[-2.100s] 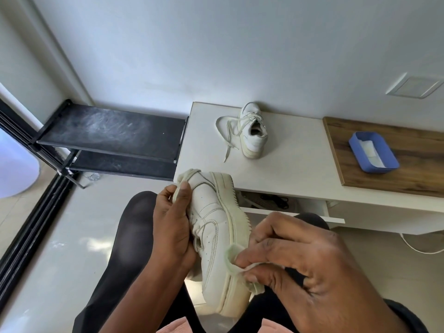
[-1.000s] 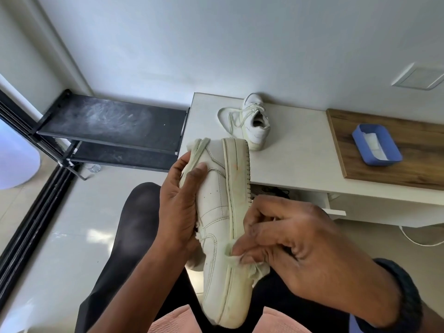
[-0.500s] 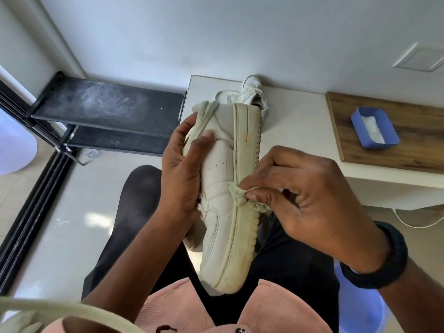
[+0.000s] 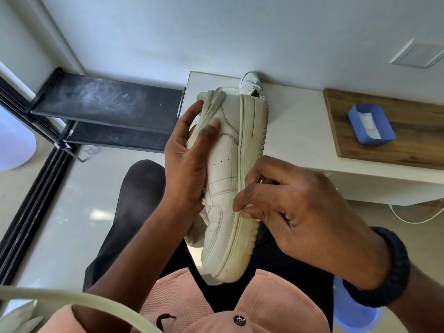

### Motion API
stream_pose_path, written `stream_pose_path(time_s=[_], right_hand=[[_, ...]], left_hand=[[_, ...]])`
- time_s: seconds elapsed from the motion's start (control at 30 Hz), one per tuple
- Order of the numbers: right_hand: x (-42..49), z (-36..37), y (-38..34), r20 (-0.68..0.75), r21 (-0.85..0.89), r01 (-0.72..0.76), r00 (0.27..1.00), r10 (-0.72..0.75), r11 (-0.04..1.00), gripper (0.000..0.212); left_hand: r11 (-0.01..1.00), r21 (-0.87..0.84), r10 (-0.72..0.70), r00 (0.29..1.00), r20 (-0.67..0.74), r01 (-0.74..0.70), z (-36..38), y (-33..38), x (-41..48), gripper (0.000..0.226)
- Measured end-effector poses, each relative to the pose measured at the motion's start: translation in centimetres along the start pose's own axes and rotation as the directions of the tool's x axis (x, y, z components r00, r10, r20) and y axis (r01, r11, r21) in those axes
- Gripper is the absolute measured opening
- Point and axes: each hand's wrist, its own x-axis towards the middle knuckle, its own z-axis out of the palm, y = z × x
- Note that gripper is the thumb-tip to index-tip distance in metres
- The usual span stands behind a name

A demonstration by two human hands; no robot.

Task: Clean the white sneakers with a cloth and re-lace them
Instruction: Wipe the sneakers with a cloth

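Observation:
My left hand (image 4: 186,162) grips a white sneaker (image 4: 228,179) by its upper, holding it on its side above my lap with the sole edge facing right. My right hand (image 4: 288,207) pinches a small pale cloth (image 4: 249,209) against the sneaker's midsole; most of the cloth is hidden under my fingers. The second white sneaker (image 4: 251,83) stands on the white table (image 4: 300,131), largely hidden behind the held one. A loose pale lace (image 4: 72,301) crosses the bottom left corner.
A blue tray (image 4: 371,123) with something white in it sits on a wooden board (image 4: 408,140) at the table's right. A black shelf rack (image 4: 108,109) stands left of the table. A white cable (image 4: 413,218) lies on the floor.
The held sneaker has risen and come closer to the camera. My right hand with the cloth has slid along the midsole, and less of the cloth shows now.

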Motion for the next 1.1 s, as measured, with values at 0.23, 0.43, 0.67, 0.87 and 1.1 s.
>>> stream_pose_path(time_s=[0.23, 0.43, 0.67, 0.87, 1.1], right_hand=[[-0.6, 0.7, -0.5, 0.052, -0.092, 0.027, 0.998, -0.022, 0.995, 0.022], [-0.6, 1.2, -0.6, 0.007, -0.064, -0.024, 1.000, 0.024, 0.998, 0.019], [1.8, 0.9, 1.4, -0.157, -0.063, -0.102, 0.983, 0.091, 0.993, 0.021], [1.1, 1.5, 0.9, -0.284, -0.107, -0.125, 0.955, 0.090, 0.986, 0.017], [1.5, 0.2, 2.3, -0.367, -0.144, -0.164, 0.925, 0.101, 0.976, 0.016]], left_hand=[[1.000, 0.016, 0.000, 1.000, -0.010, 0.001, 0.0, -0.2, -0.3, 0.043], [1.000, -0.027, -0.016, 1.000, 0.021, 0.016, -0.2, -0.5, -0.3, 0.043], [0.998, -0.055, -0.034, 0.990, 0.134, 0.042, -0.6, -0.8, -0.4, 0.046], [0.997, -0.058, -0.037, 0.989, 0.144, 0.046, -0.7, -0.4, -0.7, 0.045], [0.989, -0.104, -0.084, 0.979, 0.188, 0.105, -0.4, -0.3, -1.2, 0.046]])
